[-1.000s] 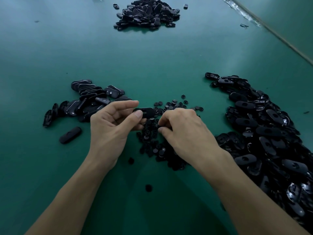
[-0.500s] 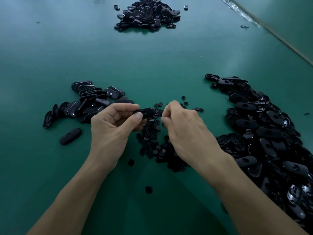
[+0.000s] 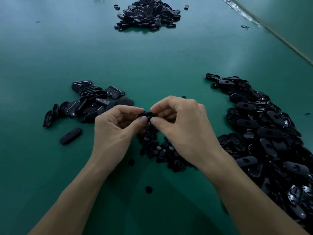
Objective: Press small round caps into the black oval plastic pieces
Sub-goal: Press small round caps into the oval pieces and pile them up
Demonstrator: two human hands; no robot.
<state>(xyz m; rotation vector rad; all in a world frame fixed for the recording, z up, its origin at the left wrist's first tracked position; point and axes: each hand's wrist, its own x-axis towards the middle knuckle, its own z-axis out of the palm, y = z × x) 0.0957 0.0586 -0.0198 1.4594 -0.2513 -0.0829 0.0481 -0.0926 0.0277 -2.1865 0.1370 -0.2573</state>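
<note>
A second ago the right hand [image 3: 184, 126] was down in the pile of small round caps [image 3: 160, 151], while the black oval piece [image 3: 146, 114] was held alone by the left hand [image 3: 116, 129]. The right hand has since been lifted and brought across. The piece is now held between both hands at the centre of the frame, above the cap pile. It is pinched between thumb and forefinger at its left end by the left hand. The right thumb and forefinger are closed on its other end. The cap itself is hidden behind the fingertips, so it cannot be told whether it is seated. The pressing step is judged to be under way.

The work is done on a green table [image 3: 152, 65] with a dull sheen. A large heap of oval pieces [image 3: 262, 133] is spread down the right of the frame. A smaller row of oval pieces [image 3: 88, 102] lies at the centre left, and a lone oval piece [image 3: 70, 135] is below it. A far heap [image 3: 147, 14] is seen at the top. The table's edge [image 3: 271, 31] runs across the upper right corner.
</note>
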